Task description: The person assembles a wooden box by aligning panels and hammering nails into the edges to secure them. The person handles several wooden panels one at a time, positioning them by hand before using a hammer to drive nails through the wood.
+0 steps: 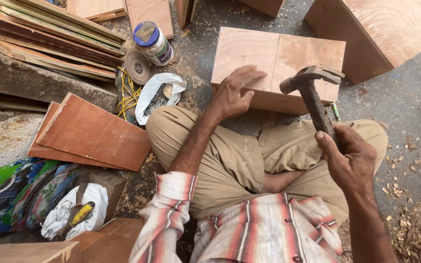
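The concrete floor point(405, 104) carried everything, strewn with sawdust and wood chips thickest toward its right edge. A stack of plywood sheets point(49, 34) lay at the floor's far left corner, and a large plywood box point(381, 29) sat at the far right corner. Between them, just ahead of the person's crossed legs, stood the smaller plywood box point(276, 65), its top face pale and marked with thin pencil lines. Two reddish plywood panels point(88, 134) lay overlapped beside the left knee.

The left hand point(235, 92) rested on the near left edge of the smaller box's top, fingers bent and pinched together; whether they held anything could not be told. The right hand point(352, 158) was closed around the handle of a rusty claw hammer point(313, 87), whose head hung raised above the box's near right edge, not touching it. A white jar with a blue lid point(153, 43) stood left of the box, beside a grinding disc point(137, 67) and an open white bag point(159, 92).
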